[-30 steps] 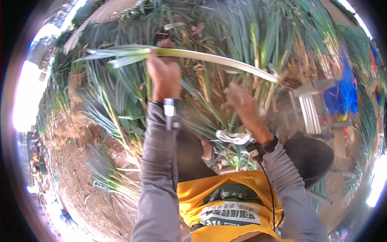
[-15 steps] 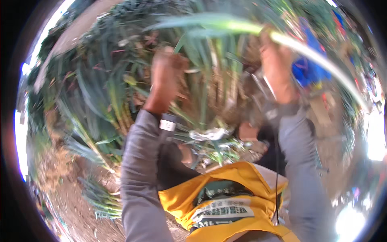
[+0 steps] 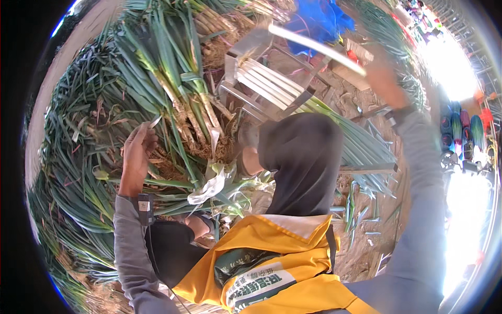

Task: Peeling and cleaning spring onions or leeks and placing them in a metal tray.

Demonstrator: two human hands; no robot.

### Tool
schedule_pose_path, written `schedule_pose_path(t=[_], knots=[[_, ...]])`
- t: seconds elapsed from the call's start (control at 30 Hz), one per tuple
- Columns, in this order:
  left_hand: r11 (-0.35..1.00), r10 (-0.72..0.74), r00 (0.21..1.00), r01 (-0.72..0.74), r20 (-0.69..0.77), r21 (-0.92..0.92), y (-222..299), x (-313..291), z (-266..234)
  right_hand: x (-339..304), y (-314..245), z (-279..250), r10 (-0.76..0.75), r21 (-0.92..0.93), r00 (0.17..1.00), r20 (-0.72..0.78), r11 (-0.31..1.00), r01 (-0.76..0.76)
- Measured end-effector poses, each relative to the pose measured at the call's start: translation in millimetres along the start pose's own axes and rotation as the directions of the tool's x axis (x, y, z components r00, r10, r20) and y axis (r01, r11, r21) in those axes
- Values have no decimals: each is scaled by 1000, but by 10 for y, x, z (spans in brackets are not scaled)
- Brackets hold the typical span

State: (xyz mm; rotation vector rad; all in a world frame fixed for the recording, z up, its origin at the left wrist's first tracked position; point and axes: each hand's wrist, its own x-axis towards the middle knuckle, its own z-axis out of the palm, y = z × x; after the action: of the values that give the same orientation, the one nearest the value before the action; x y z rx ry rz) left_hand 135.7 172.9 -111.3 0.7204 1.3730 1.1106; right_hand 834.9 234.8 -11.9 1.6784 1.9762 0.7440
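A peeled leek with a long white stalk (image 3: 319, 48) is gripped in my right hand (image 3: 386, 78), which is raised at the right and blurred. The stalk points up and left over a metal frame (image 3: 246, 42). Across this frame lies a bundle of peeled leeks (image 3: 269, 86), white stalks to the upper left and green leaves to the lower right. My left hand (image 3: 138, 154) is at the left, its fingers loosely bent and apart. It hovers beside unpeeled leeks (image 3: 178, 99) with brown, rooty bases. A pale leaf strip lies near its fingertips.
A large heap of green leeks (image 3: 78, 141) fills the left side. Stripped leaves and a whitish scrap (image 3: 208, 188) lie between my feet. Behind the frame are a blue plastic sheet (image 3: 319, 23) and a cardboard piece (image 3: 350, 70). Cut leaf bits (image 3: 355, 209) litter the ground.
My view has turned to the right, bringing the metal frame and its bundle into sight. My right hand has carried the leek rightward, its white stalk now pointing left. My left hand has drawn apart from it.
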Motion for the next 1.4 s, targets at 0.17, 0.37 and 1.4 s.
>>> schedule_pose_path(t=[0.17,0.37,1.4], knots=[[956,-37,996,10,84,293,-382,436,652,7,-896,1098,-142,272,988,68,955,119],[827,185,898,-362,400,430,-1027,972,1791,412,-1312,1373,-250,561,945,210,822,93],[22,459,607,-738,648,675,-1651,1960,3570,427,-1862,1466,-500,861,852,157,492,130]])
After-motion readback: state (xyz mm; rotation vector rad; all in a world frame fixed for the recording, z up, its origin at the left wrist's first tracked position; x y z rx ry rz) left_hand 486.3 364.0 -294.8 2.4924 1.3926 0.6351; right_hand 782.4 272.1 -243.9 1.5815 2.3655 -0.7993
